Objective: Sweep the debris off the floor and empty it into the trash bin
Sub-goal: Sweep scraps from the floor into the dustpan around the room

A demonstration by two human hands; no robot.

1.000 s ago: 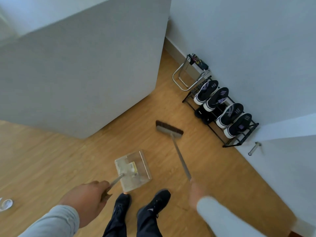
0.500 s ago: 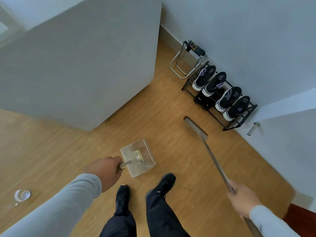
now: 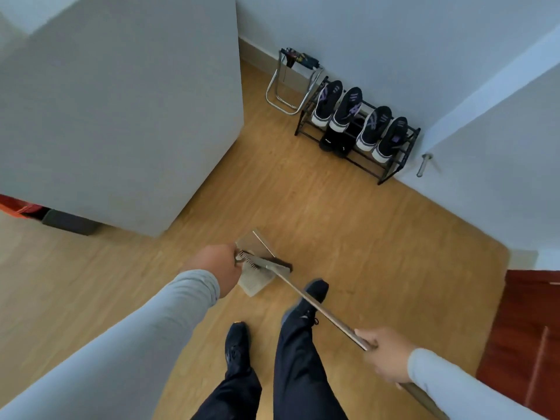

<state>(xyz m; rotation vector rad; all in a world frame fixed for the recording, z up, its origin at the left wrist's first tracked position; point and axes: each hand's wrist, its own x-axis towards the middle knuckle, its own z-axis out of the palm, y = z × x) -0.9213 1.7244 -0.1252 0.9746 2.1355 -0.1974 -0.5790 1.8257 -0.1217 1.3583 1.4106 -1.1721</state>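
Observation:
A clear plastic dustpan (image 3: 254, 280) hangs low over the wooden floor just ahead of my feet. My left hand (image 3: 215, 265) is shut on its handle. A long-handled broom (image 3: 321, 307) slants from lower right up to the pan. Its brush head (image 3: 266, 263) lies across the top of the dustpan, close to my left hand. My right hand (image 3: 383, 354) is shut on the broom's stick at the lower right. No trash bin is in view. I cannot tell what the pan holds.
A white wall corner (image 3: 169, 183) juts out at left. A black shoe rack (image 3: 360, 131) with sneakers and a folded metal stool (image 3: 288, 83) stand against the far wall. A door handle (image 3: 422, 165) sticks out at right, with a red-brown panel (image 3: 527, 334) below it.
The broom head has swung left from near the shoe rack onto the dustpan. My view has shifted, and the white scrap at the lower left has left the frame.

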